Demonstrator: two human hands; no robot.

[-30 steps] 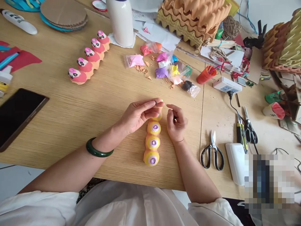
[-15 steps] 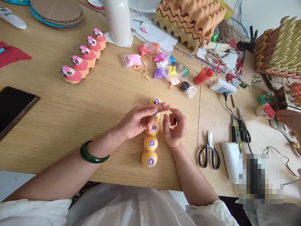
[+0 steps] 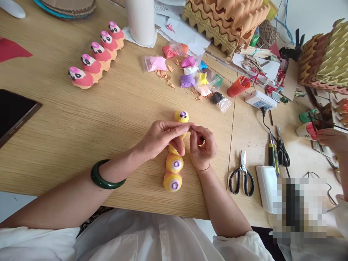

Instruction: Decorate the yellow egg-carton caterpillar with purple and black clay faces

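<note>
Several fingers of your left hand point(image 3: 164, 136) meet curled ones of your right hand point(image 3: 203, 151); whether they grip anything, I cannot tell. Beneath lies the yellow bumpy strip point(image 3: 174, 164). The step looks like fine fingertip shaping, next calling for light pressure.

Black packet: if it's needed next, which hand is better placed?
Probably the right hand: it is nearer the black packet, while the left hand is farther off, partly hiding the yellow strip.
</note>
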